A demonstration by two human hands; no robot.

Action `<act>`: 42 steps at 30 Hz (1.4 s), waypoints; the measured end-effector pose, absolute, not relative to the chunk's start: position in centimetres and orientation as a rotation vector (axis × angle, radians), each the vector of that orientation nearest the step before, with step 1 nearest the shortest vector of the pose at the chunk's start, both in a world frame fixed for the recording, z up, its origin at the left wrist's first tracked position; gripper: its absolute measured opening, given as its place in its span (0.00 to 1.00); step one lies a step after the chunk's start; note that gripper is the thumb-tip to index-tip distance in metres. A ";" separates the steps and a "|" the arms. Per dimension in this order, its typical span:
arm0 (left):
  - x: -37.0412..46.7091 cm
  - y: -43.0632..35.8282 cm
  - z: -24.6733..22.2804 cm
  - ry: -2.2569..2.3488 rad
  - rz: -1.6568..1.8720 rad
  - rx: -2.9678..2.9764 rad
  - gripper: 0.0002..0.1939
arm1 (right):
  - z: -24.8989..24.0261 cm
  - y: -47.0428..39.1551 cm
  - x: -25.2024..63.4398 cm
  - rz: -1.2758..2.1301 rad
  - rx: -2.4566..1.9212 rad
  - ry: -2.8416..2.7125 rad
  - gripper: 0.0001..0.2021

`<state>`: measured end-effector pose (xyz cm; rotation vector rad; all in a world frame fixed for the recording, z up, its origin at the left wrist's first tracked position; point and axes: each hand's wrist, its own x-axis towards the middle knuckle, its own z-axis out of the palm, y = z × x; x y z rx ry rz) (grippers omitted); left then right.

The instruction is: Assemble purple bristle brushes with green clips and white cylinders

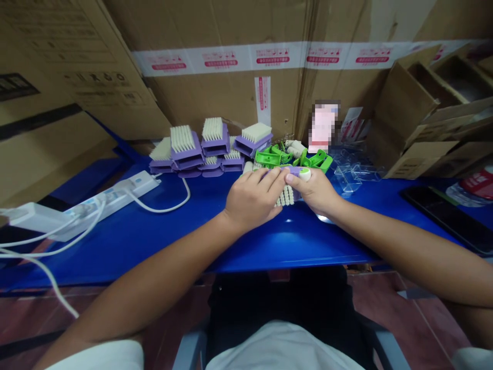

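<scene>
Over the blue table [285, 246], both hands are closed around a purple brush [286, 196] with pale bristles facing down. My left hand [252, 198] lies across its top with the fingers wrapped over it. Gripping the other end is my right hand [319, 189], its thumb against a white and green end piece [305, 174]. Much of the brush is hidden by the fingers. Just behind the hands lie several green plastic parts [271, 155] and small white rollers [296, 148]. To the left is a pile of purple brush heads [187, 154] with pale bristles.
A white power strip [111, 200] with cables lies on the left. Clear plastic pieces [352, 174] sit right of the green parts. Farther right are a black phone [449, 216] and a bottle with a red label [479, 186]. Cardboard boxes [219, 97] wall the back; opened cartons [412, 113] stand at right.
</scene>
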<state>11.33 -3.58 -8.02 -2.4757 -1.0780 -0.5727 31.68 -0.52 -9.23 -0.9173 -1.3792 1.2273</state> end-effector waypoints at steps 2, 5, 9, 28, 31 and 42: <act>11.2 -3.6 -8.1 -1.067 -0.608 -2.471 0.35 | -9.0 -0.6 31.8 1.181 -0.937 -1.410 0.29; 11.1 -3.5 -8.1 -1.034 -0.632 -2.443 0.34 | -8.9 -0.7 31.8 1.221 -0.925 -1.396 0.29; 11.0 -3.4 -7.9 -1.057 -0.613 -2.443 0.36 | -8.9 -0.5 31.7 1.397 -0.868 -1.302 0.30; 11.0 -2.9 -8.3 -1.064 -0.680 -2.464 0.32 | -9.2 0.2 31.7 1.412 -0.873 -1.335 0.28; 11.1 -3.0 -8.2 -1.071 -0.684 -2.462 0.33 | -9.1 0.1 31.7 1.445 -0.863 -1.317 0.28; 11.0 -2.5 -8.9 -0.999 -0.756 -2.398 0.34 | -9.9 0.0 31.2 1.414 -0.804 -1.327 0.27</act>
